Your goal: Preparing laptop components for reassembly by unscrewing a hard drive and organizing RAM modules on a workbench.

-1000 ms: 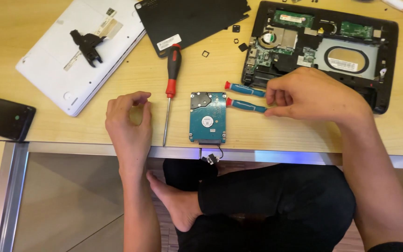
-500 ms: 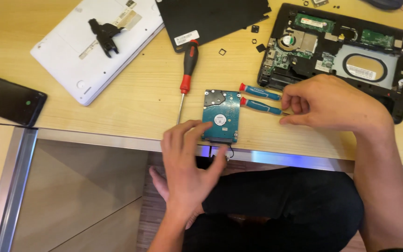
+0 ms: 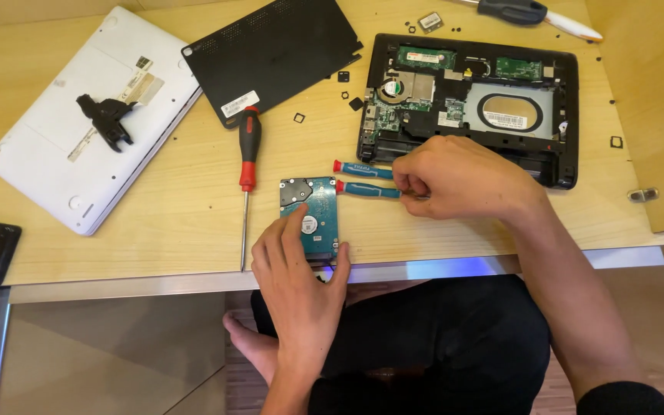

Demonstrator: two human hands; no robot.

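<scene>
Since the earlier frame, the left hand [image 3: 299, 269] had come up from the near edge of the desk [image 3: 178, 207] and settled on the hard drive [image 3: 309, 215], while the right hand [image 3: 455, 178] had kept its place beside the two blue screwdrivers.

From the head camera — the only view — the hard drive lay close to the near edge, roughly at its middle, long axis running from the near edge toward the far one. It looked like a flat silver-cased rectangle with a teal circuit board facing up. The left hand's fingers lay loosely spread over its near half, pressing rather than gripping, thumb by the right side. That hand was plainly the nearer one.

Just right of the drive, the right hand's fingers were pinched together at the shaft end of the nearer blue screwdriver [image 3: 368, 189] — whether they actually clasped it I could not tell. A second blue screwdriver [image 3: 363, 169] lay parallel beyond it. Farther back sat the opened laptop base [image 3: 470, 107]; left of the drive lay a red-handled screwdriver [image 3: 248, 161].
</scene>
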